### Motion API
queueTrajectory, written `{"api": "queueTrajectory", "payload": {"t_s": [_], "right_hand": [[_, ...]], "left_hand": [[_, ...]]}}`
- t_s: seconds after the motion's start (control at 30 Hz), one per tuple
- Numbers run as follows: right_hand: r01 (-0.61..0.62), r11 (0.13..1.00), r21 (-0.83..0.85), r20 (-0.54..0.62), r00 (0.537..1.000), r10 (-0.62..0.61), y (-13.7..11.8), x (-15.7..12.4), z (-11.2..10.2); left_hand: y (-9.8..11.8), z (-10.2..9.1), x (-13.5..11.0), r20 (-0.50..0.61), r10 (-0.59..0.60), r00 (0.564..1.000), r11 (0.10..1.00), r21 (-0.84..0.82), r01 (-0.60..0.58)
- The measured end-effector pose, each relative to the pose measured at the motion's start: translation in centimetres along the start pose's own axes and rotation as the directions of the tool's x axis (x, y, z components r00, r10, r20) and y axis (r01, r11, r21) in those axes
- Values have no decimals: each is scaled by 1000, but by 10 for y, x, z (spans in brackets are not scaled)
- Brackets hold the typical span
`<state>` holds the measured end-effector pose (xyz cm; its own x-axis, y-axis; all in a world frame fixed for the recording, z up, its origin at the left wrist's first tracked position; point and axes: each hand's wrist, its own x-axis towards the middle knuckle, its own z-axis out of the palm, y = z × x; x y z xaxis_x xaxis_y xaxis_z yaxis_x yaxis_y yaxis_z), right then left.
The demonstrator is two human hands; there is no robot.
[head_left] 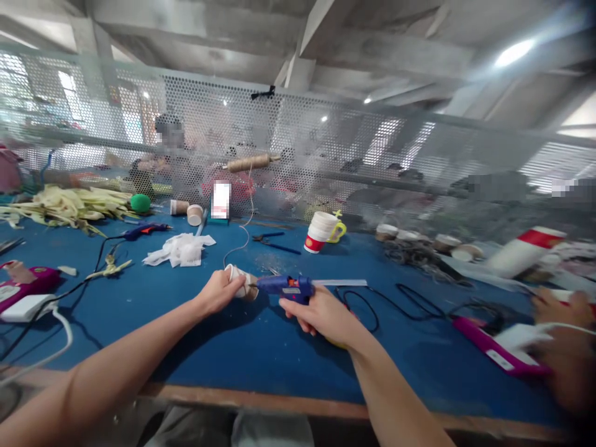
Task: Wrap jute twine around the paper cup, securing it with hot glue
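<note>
My left hand point(218, 292) is closed around a small paper cup point(250, 289), tilted on its side, with a brownish band on it. In my right hand point(326, 310) is a blue hot glue gun point(287, 286), fingers wrapped round its handle. A clear glue stick point(342, 283) sticks out of its back end. The gun's nozzle points left and meets the cup, though I cannot tell whether it touches. Behind them stands a stack of white and red paper cups point(318, 232) with a yellow handle-like piece point(338, 232) beside it.
White tissue point(181, 249), pliers point(274, 242) and a second glue gun point(146, 230) lie on the blue table. Corn husks point(69, 205) and a green ball point(140, 203) are at the back left. A twine spool point(251, 162) hangs on the mesh. Purple power strips point(500, 347) with cords flank me; another person's hand point(565, 310) is at right.
</note>
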<state>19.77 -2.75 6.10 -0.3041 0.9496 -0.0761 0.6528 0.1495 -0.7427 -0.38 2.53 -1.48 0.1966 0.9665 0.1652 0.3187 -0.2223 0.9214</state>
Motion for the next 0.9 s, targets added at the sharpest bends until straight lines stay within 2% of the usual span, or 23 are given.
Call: {"api": "queueTrajectory", "payload": {"t_s": [0.17,0.3,0.5,0.63,0.8,0.87,0.9], "right_hand": [[14,1000,10,-27,1000,-14,1,1,1],[14,1000,16,-40,999,-14,0,2,1],[16,999,40,0,1000,-16,3,1,2],[26,975,221,-2,1000,-26,5,4,-5],[44,905,424,-157,987,26,14,29,-26],[-5,900,436,-206,973,105,22,45,-33],[-67,895,441,-210,962,175,28,54,-35]], "left_hand": [[6,-1,-2,7,58,998,993,99,-58],[8,-1,-4,-23,52,998,992,116,-49],[2,0,0,-12,15,1000,1000,-14,-15],[-1,0,2,-31,-22,999,997,-71,20],[2,-1,2,-44,-54,998,994,-102,49],[4,-1,1,-44,-55,998,993,-105,50],[4,-1,1,-43,-55,998,993,-109,50]]}}
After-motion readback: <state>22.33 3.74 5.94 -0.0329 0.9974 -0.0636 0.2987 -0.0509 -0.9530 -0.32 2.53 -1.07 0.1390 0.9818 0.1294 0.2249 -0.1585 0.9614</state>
